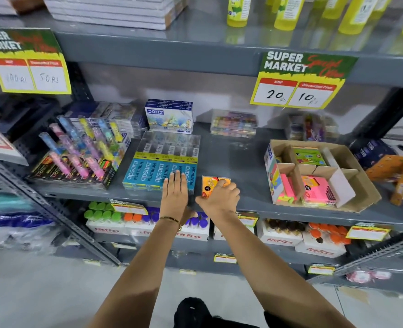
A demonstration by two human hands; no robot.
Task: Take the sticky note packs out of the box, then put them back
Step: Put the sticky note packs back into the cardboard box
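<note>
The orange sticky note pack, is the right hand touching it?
Touching. The head view shows the right hand with its fingers curled over the orange sticky note pack on the shelf.

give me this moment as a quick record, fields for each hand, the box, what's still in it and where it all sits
setting: grey metal shelf in a shop
left hand: flat, palm down, on the blue pencil packs, holding nothing
right hand: gripping an orange sticky note pack on the shelf, beside the pencil packs
box: open cardboard box with dividers, to the right of both hands
still in box: two pink packs at the front, one green pack at the back
empty compartments: some on the box's right side
</note>
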